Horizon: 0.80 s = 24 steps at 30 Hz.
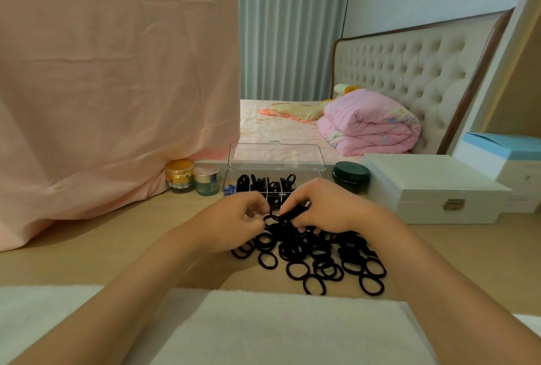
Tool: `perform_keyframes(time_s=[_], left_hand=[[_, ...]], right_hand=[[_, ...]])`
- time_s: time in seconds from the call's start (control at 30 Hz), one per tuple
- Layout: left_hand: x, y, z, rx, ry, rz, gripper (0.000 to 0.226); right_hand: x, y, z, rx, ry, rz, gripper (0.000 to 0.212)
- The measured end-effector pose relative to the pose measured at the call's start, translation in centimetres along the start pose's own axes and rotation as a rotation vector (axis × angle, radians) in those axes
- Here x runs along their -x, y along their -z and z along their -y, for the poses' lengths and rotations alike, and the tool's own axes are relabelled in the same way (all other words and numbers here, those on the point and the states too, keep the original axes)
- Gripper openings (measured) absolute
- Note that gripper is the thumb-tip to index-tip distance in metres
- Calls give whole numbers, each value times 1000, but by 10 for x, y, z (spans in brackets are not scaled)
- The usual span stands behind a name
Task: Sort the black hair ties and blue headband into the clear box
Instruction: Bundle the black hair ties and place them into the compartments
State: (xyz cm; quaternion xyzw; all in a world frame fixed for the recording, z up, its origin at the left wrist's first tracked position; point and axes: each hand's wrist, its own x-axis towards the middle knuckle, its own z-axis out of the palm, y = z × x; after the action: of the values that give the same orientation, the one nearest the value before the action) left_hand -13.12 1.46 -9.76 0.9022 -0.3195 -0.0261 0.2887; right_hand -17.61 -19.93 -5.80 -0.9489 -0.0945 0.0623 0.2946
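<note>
Tangles threaten — left hand (237, 219) and right hand (332, 209) pinch black elastic hair ties (288, 233); we should lift few into the far clear plastic box (276, 156).

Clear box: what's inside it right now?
Black ties fill the back compartments of the box; something small and blue sits at its left end. The left hand and right hand cover most front compartments, so their contents can't be told.
</note>
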Motion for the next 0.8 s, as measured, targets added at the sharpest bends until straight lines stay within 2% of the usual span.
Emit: perform_keyframes(time_s=[0.13,0.2,0.3,0.47,0.63,0.7,0.8], left_hand=[[-3,-4,-10,519,67,-54,39],[-2,-3,-15,621,101,-12,34],[1,-2,-17,666,172,-33,15],[1,2,-8,605,261,-50,9],[2,10,-1,424,266,37,9],[2,11,-1,372,264,70,9],[1,8,-4,350,313,-28,7]], right_hand=[[2,2,3,-316,23,-18,24],[0,0,3,-396,9,-12,27],[-8,-6,-2,-270,-23,-49,41],[-7,-8,-2,-243,-56,-46,32],[-3,-5,4,-187,-19,-59,18],[0,-2,8,-180,-18,-28,19],[3,1,10,-271,-42,40,26]])
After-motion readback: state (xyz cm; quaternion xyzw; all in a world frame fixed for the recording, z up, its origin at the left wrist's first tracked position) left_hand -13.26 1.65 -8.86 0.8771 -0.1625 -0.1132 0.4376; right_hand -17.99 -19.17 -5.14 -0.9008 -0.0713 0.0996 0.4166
